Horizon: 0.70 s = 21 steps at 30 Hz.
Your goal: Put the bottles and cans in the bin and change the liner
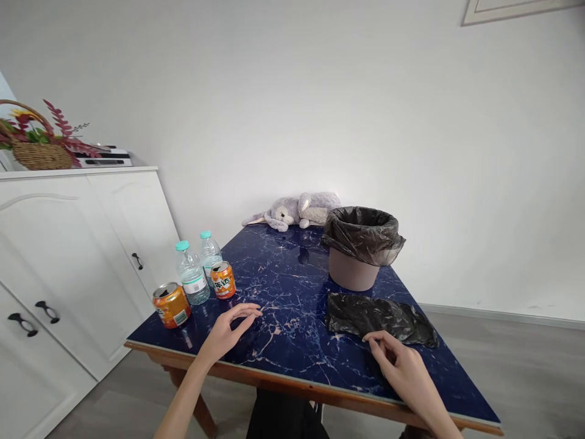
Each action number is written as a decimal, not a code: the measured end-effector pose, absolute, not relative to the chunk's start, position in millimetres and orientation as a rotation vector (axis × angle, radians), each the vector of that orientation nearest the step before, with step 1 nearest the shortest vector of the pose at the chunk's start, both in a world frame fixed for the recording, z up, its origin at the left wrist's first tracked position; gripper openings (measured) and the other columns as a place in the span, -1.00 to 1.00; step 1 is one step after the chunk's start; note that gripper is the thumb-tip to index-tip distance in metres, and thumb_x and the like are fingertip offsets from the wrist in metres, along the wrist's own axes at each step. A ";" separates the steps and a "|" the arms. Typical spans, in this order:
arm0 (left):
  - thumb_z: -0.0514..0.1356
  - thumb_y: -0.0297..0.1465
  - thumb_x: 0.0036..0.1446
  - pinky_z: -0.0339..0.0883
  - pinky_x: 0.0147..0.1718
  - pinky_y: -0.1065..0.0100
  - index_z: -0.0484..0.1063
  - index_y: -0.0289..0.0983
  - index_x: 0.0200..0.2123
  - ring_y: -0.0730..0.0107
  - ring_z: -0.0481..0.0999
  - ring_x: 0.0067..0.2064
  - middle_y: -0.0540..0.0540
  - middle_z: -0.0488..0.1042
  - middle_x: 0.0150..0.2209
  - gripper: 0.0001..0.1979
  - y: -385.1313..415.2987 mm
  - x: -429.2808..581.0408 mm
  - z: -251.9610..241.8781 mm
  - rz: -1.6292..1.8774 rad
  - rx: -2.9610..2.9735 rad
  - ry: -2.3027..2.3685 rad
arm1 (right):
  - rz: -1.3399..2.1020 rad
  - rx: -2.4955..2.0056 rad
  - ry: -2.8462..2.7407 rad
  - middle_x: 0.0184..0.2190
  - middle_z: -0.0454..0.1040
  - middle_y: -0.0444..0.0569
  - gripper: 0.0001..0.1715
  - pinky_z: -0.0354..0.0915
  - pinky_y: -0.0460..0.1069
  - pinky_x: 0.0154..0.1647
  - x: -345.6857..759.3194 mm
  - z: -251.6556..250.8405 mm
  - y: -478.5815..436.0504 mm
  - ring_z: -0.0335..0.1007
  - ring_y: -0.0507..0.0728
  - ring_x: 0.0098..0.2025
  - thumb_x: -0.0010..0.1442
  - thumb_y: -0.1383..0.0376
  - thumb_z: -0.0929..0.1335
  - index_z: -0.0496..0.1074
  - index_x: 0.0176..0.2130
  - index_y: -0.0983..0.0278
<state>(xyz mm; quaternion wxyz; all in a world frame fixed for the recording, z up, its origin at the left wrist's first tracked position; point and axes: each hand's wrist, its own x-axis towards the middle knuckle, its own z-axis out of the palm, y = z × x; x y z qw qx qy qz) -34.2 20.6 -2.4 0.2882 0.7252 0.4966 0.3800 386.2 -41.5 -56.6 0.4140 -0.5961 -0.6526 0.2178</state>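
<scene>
Presently at an early stage, judging by the layout alone. Shows the left hand (226, 334) low over the table (292, 286), palm down, fingers loosely extended and holding nothing, near the front orange can (171, 305) but apart from it. Shows the right hand (402, 366) at the near edge of the flat black bag (379, 317), fingers curled, tips touching or just short of the plastic; cannot tell whether a fold is pinched.

Done, as far as visible: bin (351, 271) upright on the right half of the tabletop, already lined with a black liner (363, 231) folded over its rim. Not done: flat black bag unopened and crumpled, lying just in front of the bin; nothing visibly inside the bin from this angle. Second orange can (223, 279) and two water bottles (192, 272) grouped at the left edge, upright, untouched.

Surface: dark blue, glossy, marble-veined top on a wooden frame, reflecting the bin. At the far end, against the white wall (365, 110), a grey plush toy (297, 210) lying on its side.

Room: white cabinet (68, 256) with dark handles to the left, carrying a wicker basket (39, 152) of red foliage; grey floor (525, 366); corner of a picture frame (516, 9) at upper right.
</scene>
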 end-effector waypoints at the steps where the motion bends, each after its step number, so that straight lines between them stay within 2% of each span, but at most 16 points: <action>1: 0.24 -0.07 0.32 0.47 0.19 0.07 0.56 -0.17 0.07 0.06 0.67 0.07 -0.16 0.70 -0.01 -0.60 20.3 -34.2 -1.0 1.026 1.911 1.310 | 0.546 -1.494 -1.633 -0.57 0.33 -0.16 -0.43 0.19 -0.04 -0.49 386.2 -56.3 -41.6 0.32 0.13 -0.55 0.38 -0.17 0.24 0.56 -0.12 0.17; 8: 0.23 0.01 0.29 0.49 0.16 0.07 0.55 -0.19 0.01 0.05 0.70 0.00 -0.17 0.71 -0.06 -0.56 20.9 -34.7 1.9 1.072 1.799 1.316 | 0.728 -1.404 -1.533 -0.60 0.38 -0.16 -0.35 0.23 -0.03 -0.50 388.4 -53.1 -43.3 0.34 0.13 -0.56 0.39 -0.21 0.25 0.52 0.01 0.23; 13: 0.22 0.01 0.30 0.49 0.14 0.07 0.56 -0.20 0.00 0.06 0.70 -0.02 -0.18 0.70 -0.07 -0.56 22.4 -35.5 -1.2 1.070 1.807 1.326 | 0.663 -1.231 -1.427 -0.44 0.43 -0.12 -0.43 0.30 -0.02 -0.47 389.5 -14.7 -28.2 0.36 0.08 -0.53 0.42 -0.16 0.27 0.47 0.05 0.22; 15: 0.21 0.01 0.31 0.49 0.14 0.08 0.56 -0.19 0.00 0.07 0.70 -0.02 -0.17 0.70 -0.07 -0.57 22.9 -36.2 -2.8 1.068 1.815 1.328 | 0.503 -1.207 -1.416 -0.32 0.47 -0.05 -0.48 0.31 -0.02 -0.47 389.1 19.1 -15.5 0.38 0.08 -0.49 0.44 -0.11 0.26 0.45 0.07 0.21; 16: 0.21 0.01 0.31 0.49 0.14 0.08 0.57 -0.18 -0.01 0.07 0.70 -0.02 -0.16 0.70 -0.08 -0.58 23.1 -36.7 -3.6 1.068 1.818 1.330 | 0.358 -1.216 -1.417 -0.19 0.49 0.03 -0.49 0.34 0.00 -0.44 389.3 38.0 -7.3 0.37 0.06 -0.49 0.44 -0.09 0.26 0.44 0.09 0.20; 17: 0.20 0.00 0.32 0.50 0.13 0.08 0.57 -0.18 -0.01 0.07 0.70 -0.03 -0.16 0.70 -0.09 -0.58 23.4 -37.3 -4.7 1.069 1.820 1.334 | 0.178 -1.232 -1.412 -0.02 0.45 0.12 -0.50 0.39 0.03 -0.38 390.0 56.7 2.3 0.37 0.03 -0.49 0.43 -0.06 0.27 0.45 0.11 0.20; 19: 0.18 0.00 0.34 0.50 0.12 0.08 0.57 -0.18 -0.02 0.09 0.70 -0.05 -0.16 0.70 -0.12 -0.58 24.1 -38.7 -7.3 1.075 1.831 1.347 | -0.098 -1.342 -1.470 0.29 0.26 0.24 -0.43 0.44 0.11 -0.29 393.6 89.3 25.8 0.33 -0.02 -0.52 0.40 0.01 0.29 0.35 0.27 0.18; 21: 0.17 0.01 0.35 0.52 0.09 0.09 0.56 -0.18 -0.02 0.10 0.70 -0.08 -0.15 0.70 -0.15 -0.58 25.1 -39.8 -10.3 1.084 1.849 1.355 | -0.257 -1.506 -1.601 0.35 0.21 0.28 -0.34 0.43 0.14 -0.31 400.2 111.0 53.1 0.40 0.05 -0.48 0.37 0.07 0.29 0.26 0.36 0.20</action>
